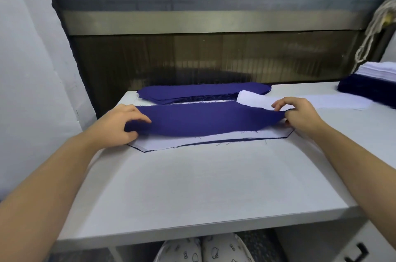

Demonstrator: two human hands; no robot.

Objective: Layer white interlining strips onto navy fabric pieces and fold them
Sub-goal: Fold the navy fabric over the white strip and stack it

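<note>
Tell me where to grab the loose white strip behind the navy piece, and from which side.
Pinch the white strip at its left end, from above-left: that end curls up off the table, leaving room for fingers; the rest lies flat. The left hand and right hand grip the navy piece.

Two hands in play for you: left hand (pixel 120 126), right hand (pixel 300 115). One navy piece (pixel 203 120) up front, one white strip (pixel 192 140) lying on it. Behind, one navy pile (pixel 192 91) and one loose white strip (pixel 252 100). Far right, one mixed stack (pixel 372 81), layers uncountable. Two slippers (pixel 182 251) below.
</note>
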